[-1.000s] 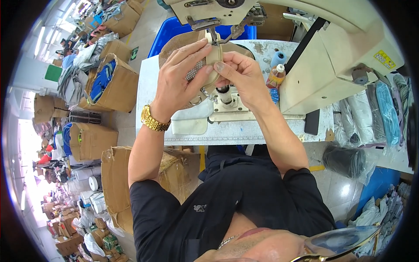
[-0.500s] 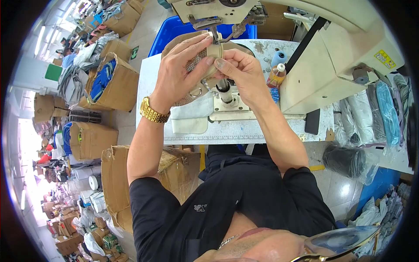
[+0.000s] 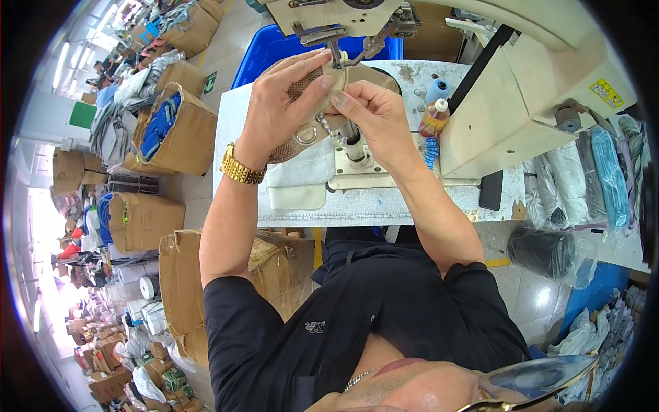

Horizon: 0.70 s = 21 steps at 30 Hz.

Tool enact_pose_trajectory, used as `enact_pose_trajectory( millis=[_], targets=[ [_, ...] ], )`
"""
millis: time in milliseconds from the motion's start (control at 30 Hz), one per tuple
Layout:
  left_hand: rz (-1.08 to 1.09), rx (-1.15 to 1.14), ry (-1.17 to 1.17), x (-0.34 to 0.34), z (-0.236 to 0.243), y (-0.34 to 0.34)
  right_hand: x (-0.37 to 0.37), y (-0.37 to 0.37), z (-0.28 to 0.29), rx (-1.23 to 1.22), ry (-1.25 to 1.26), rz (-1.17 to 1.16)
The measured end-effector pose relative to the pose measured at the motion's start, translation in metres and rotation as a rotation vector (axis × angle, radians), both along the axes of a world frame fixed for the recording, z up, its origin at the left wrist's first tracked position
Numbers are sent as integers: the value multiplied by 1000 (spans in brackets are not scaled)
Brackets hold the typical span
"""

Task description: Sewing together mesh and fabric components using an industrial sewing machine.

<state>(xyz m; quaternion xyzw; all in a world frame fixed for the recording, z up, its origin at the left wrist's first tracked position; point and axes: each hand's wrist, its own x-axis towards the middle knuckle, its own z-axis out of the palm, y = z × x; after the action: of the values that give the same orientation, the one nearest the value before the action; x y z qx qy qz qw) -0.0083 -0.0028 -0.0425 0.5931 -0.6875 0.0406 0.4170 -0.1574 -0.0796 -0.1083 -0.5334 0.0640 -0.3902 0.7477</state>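
Observation:
A tan woven bag piece (image 3: 303,86) with a cream edge strip (image 3: 338,81) is held up under the needle area of a sewing machine (image 3: 336,15). My left hand (image 3: 280,103) is closed on its left side, the thumb pressing near the strip and the fingers over the weave. With thumb and fingers pinched, my right hand (image 3: 377,118) grips the strip's right edge. A metal ring (image 3: 306,134) and a short silver chain (image 3: 325,126) hang below the piece. Behind my fingers, part of the bag piece is hidden. The machine's post (image 3: 354,145) stands underneath.
White cloth pieces (image 3: 298,185) lie on the worktable (image 3: 240,213). Right of my hand are a bottle (image 3: 434,118), a blue thread spool (image 3: 438,89), a blue tape (image 3: 431,152) and a dark phone (image 3: 490,191). A blue bin (image 3: 250,65) sits behind; cardboard boxes (image 3: 147,223) stand left.
The bag piece has turned slightly under the machine. My left thumb has moved up along the strip, and my right hand has shifted slightly left. More of the chain now shows.

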Motion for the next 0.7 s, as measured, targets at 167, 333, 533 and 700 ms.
enact_pose_trajectory(
  millis=[167, 333, 533, 700],
  targets=[
    [-13, 61, 129, 1, 1, -2, 4, 0, 0, -45, 32, -47],
    [-21, 124, 141, 9, 1, -3, 6, 2, 5, -107, 138, -162],
    [-47, 250, 95, 15, 7, -1, 6, 1, 9, -108, 164, -228],
    [-108, 260, 1, 25, -2, -8, 9, -3, 5, -111, 124, -223]
  ],
)
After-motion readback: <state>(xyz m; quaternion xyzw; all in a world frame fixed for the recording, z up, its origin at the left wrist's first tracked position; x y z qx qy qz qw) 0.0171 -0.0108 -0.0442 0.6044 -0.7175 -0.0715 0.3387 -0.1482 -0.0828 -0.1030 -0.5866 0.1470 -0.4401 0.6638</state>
